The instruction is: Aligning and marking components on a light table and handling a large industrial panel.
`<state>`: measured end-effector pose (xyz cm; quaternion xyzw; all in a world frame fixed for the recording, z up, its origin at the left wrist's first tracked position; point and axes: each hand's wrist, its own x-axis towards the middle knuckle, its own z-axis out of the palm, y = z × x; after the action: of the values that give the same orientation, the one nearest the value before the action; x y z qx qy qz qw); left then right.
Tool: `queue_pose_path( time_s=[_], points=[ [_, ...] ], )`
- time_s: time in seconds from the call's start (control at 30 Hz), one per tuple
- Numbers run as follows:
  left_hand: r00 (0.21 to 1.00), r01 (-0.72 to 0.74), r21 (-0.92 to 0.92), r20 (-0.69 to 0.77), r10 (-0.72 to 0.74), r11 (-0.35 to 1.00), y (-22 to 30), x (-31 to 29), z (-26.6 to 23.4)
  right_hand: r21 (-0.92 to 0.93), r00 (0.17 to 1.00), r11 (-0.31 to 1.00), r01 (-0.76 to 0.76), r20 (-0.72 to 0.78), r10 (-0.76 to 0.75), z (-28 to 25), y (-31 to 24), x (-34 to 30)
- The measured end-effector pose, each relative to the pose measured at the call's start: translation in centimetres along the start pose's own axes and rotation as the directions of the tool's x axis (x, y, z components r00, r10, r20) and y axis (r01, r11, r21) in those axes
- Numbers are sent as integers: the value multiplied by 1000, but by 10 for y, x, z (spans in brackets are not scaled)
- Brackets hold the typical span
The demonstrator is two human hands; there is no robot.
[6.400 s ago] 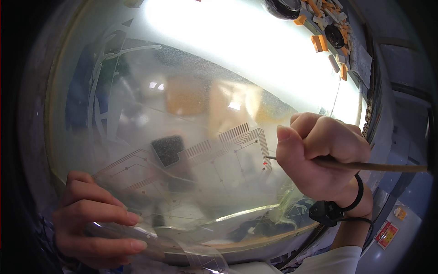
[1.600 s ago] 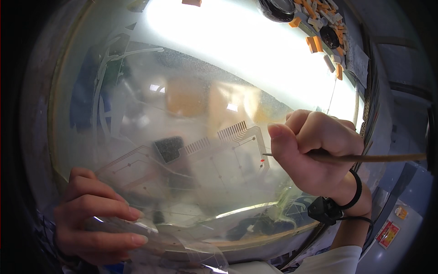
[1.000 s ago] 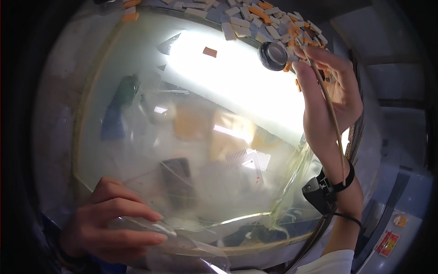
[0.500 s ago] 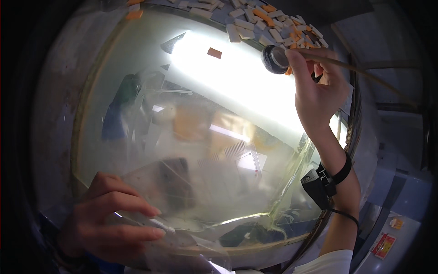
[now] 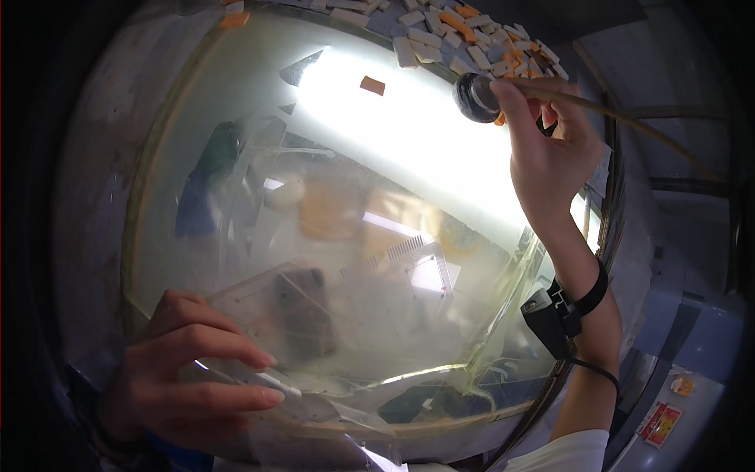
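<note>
Two bare hands work over a large glossy, backlit tabletop [image 5: 236, 94] with a thin brass-coloured rim; a bright white light band runs across its upper middle.

Right hand [image 5: 550, 149] is raised at upper right, fingers curled shut around a thin tan stick [image 5: 629, 118] that runs off to the right. The stick's near end sits at a small dark round pot [image 5: 476, 97], right by the thumb and forefinger; cannot tell if the tip is inside the pot or just touching it. A black strap with a small black box [image 5: 550, 318] sits on the right wrist, with a thin cable running down the forearm.

Left hand [image 5: 189, 370] is low at left, fingers half-closed and pressed flat on a sheet of clear plastic film [image 5: 314, 409], pinning it at the tabletop's lower edge; thumb hidden, so the grip is unclear.

Under the glare near the centre lies a pale flat printed sheet with comb-like lines [image 5: 393, 267], partly blurred, and a dark rectangular piece [image 5: 303, 307] just above the left hand.

A heap of small white and orange tiles [image 5: 464, 31] lies along the top edge, just behind the pot. One lone orange tile [image 5: 372, 85] lies on the bright band, apart from the heap. A dark blue-green blurry shape [image 5: 208, 189] shows at left, kind unclear.
</note>
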<state>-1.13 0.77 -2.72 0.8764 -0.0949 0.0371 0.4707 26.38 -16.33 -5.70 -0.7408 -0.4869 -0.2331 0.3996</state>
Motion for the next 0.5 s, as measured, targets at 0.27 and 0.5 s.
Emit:
queue_pose_path(
  time_s=[0.27,0.5],
  points=[
    [1000,-24,17,-13,24,1000,-3,-3,2,50,998,997,-53,-24,54,-2,-1,-1],
    [1000,-15,12,18,14,1000,-2,0,0,285,925,886,-367,217,313,-23,-37,-5]
  ],
)
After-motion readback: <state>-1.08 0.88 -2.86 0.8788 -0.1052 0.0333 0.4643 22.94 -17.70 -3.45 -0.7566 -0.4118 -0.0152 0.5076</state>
